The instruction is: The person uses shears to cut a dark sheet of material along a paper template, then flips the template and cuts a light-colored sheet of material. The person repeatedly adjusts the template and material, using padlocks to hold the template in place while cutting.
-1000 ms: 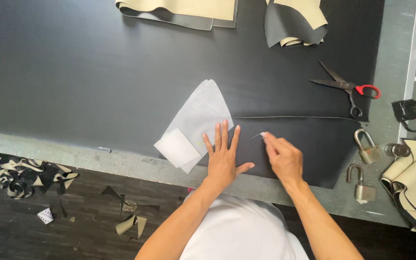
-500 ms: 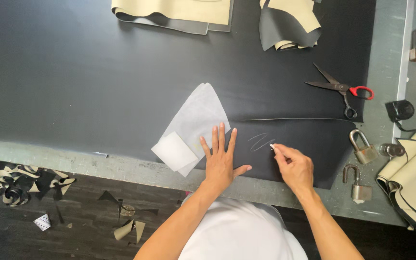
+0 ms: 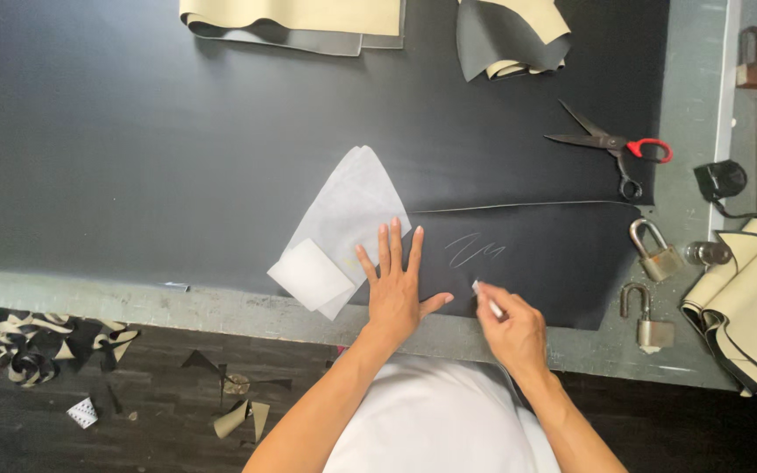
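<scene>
My left hand [image 3: 394, 285] lies flat, fingers spread, on a black sheet of material [image 3: 536, 254] at the table's near edge, partly over a pale grey paper pattern [image 3: 348, 210] with a small white square piece [image 3: 310, 274] on it. My right hand [image 3: 512, 328] pinches a small white chalk [image 3: 486, 298] at the sheet's near edge. A white scribbled chalk mark [image 3: 475, 250] shows on the black sheet just above that hand.
Red-handled scissors [image 3: 611, 144] lie at the right. Two padlocks [image 3: 656, 250] [image 3: 646, 320] sit on the grey table edge [image 3: 133, 302], a third [image 3: 751, 61] far right. Folded beige and black material [image 3: 308, 17] [image 3: 510, 35] lies at the back, rolled beige pieces [image 3: 751, 298] right. Scraps [image 3: 28, 346] litter the floor.
My right hand has drawn back toward me and to the right with the chalk, leaving a white scribble on the black sheet. My left hand has stayed flat.
</scene>
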